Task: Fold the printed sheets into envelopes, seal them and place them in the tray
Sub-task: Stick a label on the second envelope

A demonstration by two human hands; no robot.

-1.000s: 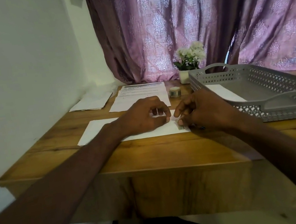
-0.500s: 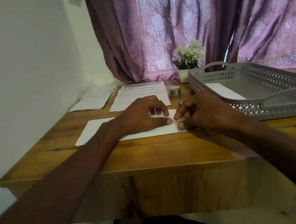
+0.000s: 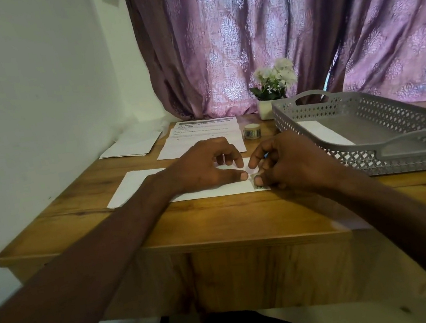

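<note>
A purple patterned curtain (image 3: 283, 32) hangs behind the wooden surface (image 3: 215, 216), with a white wall (image 3: 26, 79) to the left. On the right of the surface stands a grey perforated tray (image 3: 425, 152) with one white envelope (image 3: 321, 133) lying inside. Near the front edge lies the folded sheet (image 3: 137, 184), flat and white, under both hands. The left hand (image 3: 202, 168) rests on it with fingers arched and thumb pressed flat to the paper. The right hand (image 3: 290, 163), fingers curled, pinches a small piece of patterned tape (image 3: 258, 184) at the sheet's right end, just beside the left thumb. Further back lie the printed sheets (image 3: 202, 137), a pile of white papers (image 3: 134, 147) by the wall, a potted white flower (image 3: 274, 81), and a small roll of tape (image 3: 251, 131).
</note>
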